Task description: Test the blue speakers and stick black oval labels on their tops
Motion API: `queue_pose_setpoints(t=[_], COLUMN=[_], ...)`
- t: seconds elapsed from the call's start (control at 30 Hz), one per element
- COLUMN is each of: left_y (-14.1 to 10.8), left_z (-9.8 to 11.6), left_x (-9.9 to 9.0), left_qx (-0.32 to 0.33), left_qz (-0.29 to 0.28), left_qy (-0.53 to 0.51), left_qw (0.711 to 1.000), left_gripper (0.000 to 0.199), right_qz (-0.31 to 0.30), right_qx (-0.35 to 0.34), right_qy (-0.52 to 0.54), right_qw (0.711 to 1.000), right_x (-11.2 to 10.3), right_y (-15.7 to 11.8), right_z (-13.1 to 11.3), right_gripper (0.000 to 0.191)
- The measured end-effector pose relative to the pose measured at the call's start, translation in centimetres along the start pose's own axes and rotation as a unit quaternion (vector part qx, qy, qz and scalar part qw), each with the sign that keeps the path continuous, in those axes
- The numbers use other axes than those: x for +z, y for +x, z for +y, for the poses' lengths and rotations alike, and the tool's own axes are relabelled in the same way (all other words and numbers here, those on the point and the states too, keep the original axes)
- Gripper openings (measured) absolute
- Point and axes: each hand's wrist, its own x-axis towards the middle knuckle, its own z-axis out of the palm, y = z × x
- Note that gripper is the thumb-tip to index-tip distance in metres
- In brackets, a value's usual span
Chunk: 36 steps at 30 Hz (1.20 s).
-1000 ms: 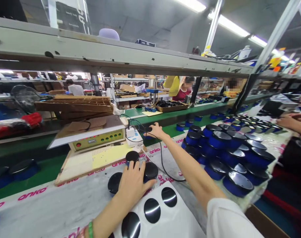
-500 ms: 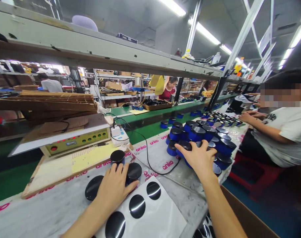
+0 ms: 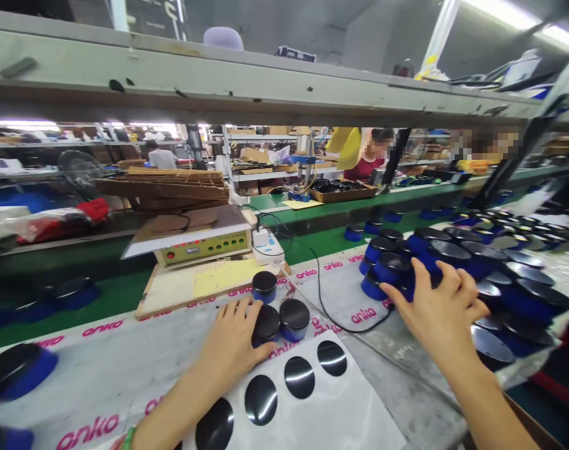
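Note:
My left hand [image 3: 237,337] is closed round the side of a blue round piece with a glossy black top [image 3: 267,322], standing on the table. Two similar pieces are close by: a rear piece [image 3: 264,284] and a right-hand piece [image 3: 295,315]. Below that hand lies a white sheet [image 3: 345,406] bearing several glossy black discs [image 3: 300,377]. My right hand [image 3: 441,309] is open, fingers spread, before a heap of the same blue pieces [image 3: 453,253]. Its thumb is near one black-topped piece [image 3: 391,267]; whether they touch I cannot tell.
A control box with buttons [image 3: 204,248] sits on a board behind, beside a white power strip [image 3: 268,250]. A black cable [image 3: 319,294] crosses the table. More blue pieces [image 3: 24,369] stand at the left. An overhead shelf [image 3: 265,84] spans the view; a green conveyor [image 3: 307,247] runs behind.
The view has turned left. My left hand has moved the piece from the left up against the other two. My right hand has drawn back from the heaped piece it was touching, and its fingers opened.

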Motion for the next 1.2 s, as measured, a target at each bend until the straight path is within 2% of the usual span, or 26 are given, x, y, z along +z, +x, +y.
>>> queue_pose_setpoints(t=[0.07,0.13,0.23,0.33,0.43,0.57,0.63,0.73,0.8,0.83,0.9,1.0,1.03,1.1,1.2], left_y=[-0.8,-1.3,-1.6,-2.0,-2.7,-3.8,-4.2,-4.9,-5.4,-5.7,-6.2,-7.0,-7.1,-7.4,-7.6], left_z=[-1.1,-2.1,-3.2,-4.5,-6.1,-7.9,-8.4,-7.8,-6.3,-5.3,-3.3,-1.3,-1.0,-1.1,-1.7], left_x=[0.0,0.2,0.3,-0.2,-1.0,-1.5,-1.6,-2.1,-3.1,-3.8,-5.5,-7.6,-8.1,-8.5,-8.2], left_qx=[-0.011,-0.005,0.009,-0.005,-0.024,-0.032,-0.054,-0.083,-0.081,-0.080,-0.083,-0.104,-0.114,-0.141,-0.153], left_qz=[-0.003,-0.003,0.007,0.035,0.041,0.017,0.026,0.060,0.080,0.084,0.076,0.029,0.009,-0.028,-0.062], left_qy=[-0.010,-0.025,-0.044,-0.053,-0.071,-0.139,-0.180,-0.227,-0.243,-0.252,-0.297,-0.387,-0.396,-0.368,-0.319], left_qw=[1.000,1.000,0.999,0.998,0.996,0.990,0.982,0.968,0.963,0.961,0.948,0.916,0.911,0.919,0.933], left_gripper=[0.060,0.064,0.061,0.051,0.049,0.073,0.071,0.053,0.051,0.055,0.068,0.084,0.088,0.100,0.115], right_qz=[-0.086,-0.189,-0.277,-0.306,-0.320,-0.330,-0.314,-0.291,-0.296,-0.304,-0.332,-0.389,-0.406,-0.428,-0.438], right_qx=[-0.125,-0.258,-0.346,-0.361,-0.353,-0.356,-0.358,-0.369,-0.370,-0.371,-0.383,-0.428,-0.444,-0.467,-0.469], right_qy=[0.108,0.183,0.203,0.205,0.200,0.208,0.219,0.264,0.336,0.381,0.461,0.496,0.492,0.478,0.483], right_qw=[0.982,0.930,0.873,0.857,0.856,0.849,0.852,0.842,0.814,0.790,0.729,0.647,0.630,0.609,0.596], right_x=[-0.4,-0.6,-0.5,0.0,0.7,1.3,1.0,-1.0,-2.9,-3.8,-5.5,-6.7,-6.8,-6.8,-6.6], right_y=[-0.7,-1.6,-2.2,-1.8,-1.1,-0.6,-0.6,-0.8,-1.0,-1.1,-1.1,-0.5,-0.3,0.0,-0.3], right_z=[-2.8,-6.2,-10.5,-12.1,-11.7,-11.0,-11.3,-12.9,-14.6,-15.4,-16.7,-17.6,-17.6,-17.5,-17.6], right_gripper=[0.062,0.056,0.056,0.049,0.050,0.048,0.050,0.052,0.050,0.049,0.048,0.050,0.052,0.056,0.051])
